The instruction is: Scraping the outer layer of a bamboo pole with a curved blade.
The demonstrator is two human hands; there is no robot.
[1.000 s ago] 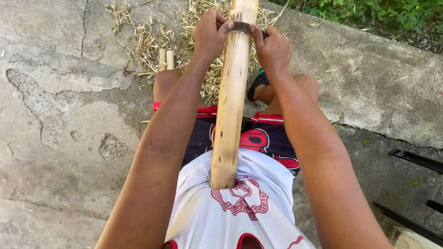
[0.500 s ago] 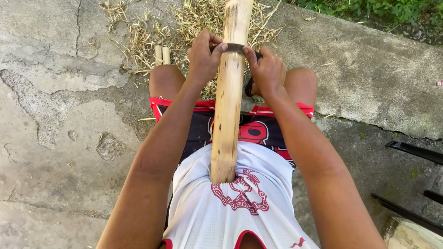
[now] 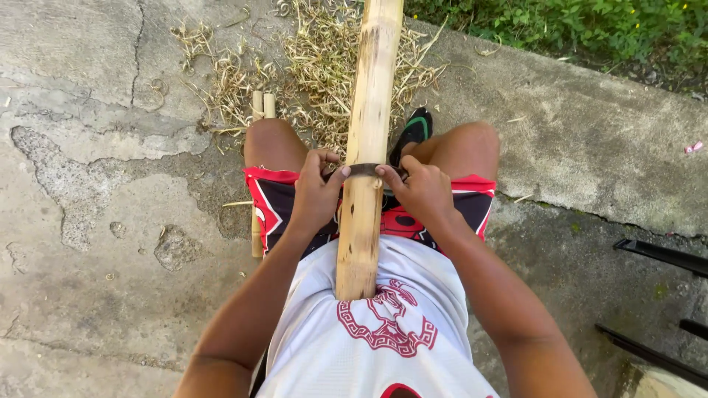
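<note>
Both hands, the left hand and right hand, are closed on a dark curved blade across the bamboo pole. Cracked concrete ground lies beneath, dry shavings at twelve o'clock, grass at one o'clock.

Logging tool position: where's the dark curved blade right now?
Head view, centre: the dark blade lies across the bamboo pole, gripped between the left hand and right hand, just above the person's lap.

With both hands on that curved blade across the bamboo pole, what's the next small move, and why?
Probably lift the dark curved blade and reset it farther up the pale bamboo pole: the left hand and right hand hold it close to the belly, leaving little pull.
</note>
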